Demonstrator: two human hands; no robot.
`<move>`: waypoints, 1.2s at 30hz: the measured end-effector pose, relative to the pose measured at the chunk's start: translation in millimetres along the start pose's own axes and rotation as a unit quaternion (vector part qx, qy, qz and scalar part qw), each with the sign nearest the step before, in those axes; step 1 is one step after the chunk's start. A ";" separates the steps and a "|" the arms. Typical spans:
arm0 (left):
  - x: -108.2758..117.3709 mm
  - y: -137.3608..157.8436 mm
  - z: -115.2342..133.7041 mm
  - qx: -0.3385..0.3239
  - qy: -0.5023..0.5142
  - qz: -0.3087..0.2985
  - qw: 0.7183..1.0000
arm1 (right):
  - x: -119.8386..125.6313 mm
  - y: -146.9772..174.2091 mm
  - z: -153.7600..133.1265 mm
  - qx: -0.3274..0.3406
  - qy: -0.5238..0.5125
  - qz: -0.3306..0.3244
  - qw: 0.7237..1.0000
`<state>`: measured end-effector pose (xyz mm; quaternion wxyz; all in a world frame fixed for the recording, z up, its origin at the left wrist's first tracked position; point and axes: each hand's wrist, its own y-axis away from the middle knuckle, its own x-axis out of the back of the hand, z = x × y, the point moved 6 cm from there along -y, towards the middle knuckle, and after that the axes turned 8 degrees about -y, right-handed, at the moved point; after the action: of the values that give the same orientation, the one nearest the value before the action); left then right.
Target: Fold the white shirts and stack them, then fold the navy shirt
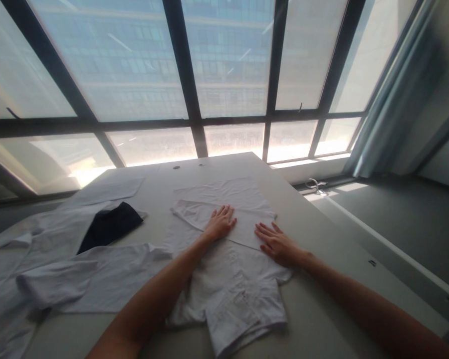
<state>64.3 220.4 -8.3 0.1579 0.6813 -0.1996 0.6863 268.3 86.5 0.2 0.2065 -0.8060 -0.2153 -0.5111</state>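
A white garment (232, 269) lies spread on the white table in front of me, its far part folded over in layers and its near part wrinkled. It looks like a shirt, with a short sleeve or corner sticking out at the right. My left hand (221, 222) rests flat on the folded layer near its middle, fingers stretched out. Flat on the right edge of that same layer lies my right hand (275, 243), fingers slightly spread. Neither hand grips the cloth. My left forearm hides part of the garment's left side.
More white clothing (67, 279) is heaped on the left of the table (322, 259), with a dark navy cloth (112, 225) on it. A flat white piece (112, 191) lies behind. Windows stand beyond the table; a curtain (392, 99) hangs at the right.
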 end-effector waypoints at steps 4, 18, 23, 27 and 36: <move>-1.2 -0.9 0.1 -0.001 -0.003 0.001 1.000 | -1.2 22.3 -2.7 0.000 0.005 -0.049 0.999; -4.0 0.0 0.0 -0.003 -0.006 0.017 1.000 | 11.7 -28.9 -29.2 -0.051 -0.009 0.042 0.998; -2.7 4.1 1.0 -0.014 -0.006 0.021 1.000 | -9.2 -88.5 -8.7 -0.139 0.034 0.047 0.989; -6.8 3.9 0.1 -0.021 0.003 0.012 1.000 | -20.6 -92.3 13.6 -0.153 0.061 0.037 0.986; -0.5 0.1 -75.1 0.085 -0.003 -0.040 0.996 | -22.6 -87.7 18.6 -0.158 0.070 0.025 0.985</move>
<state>-1.3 257.1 -8.2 0.1260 0.7020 -0.1137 0.6917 224.3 165.8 -17.8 0.1036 -0.7960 -0.0963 -0.5885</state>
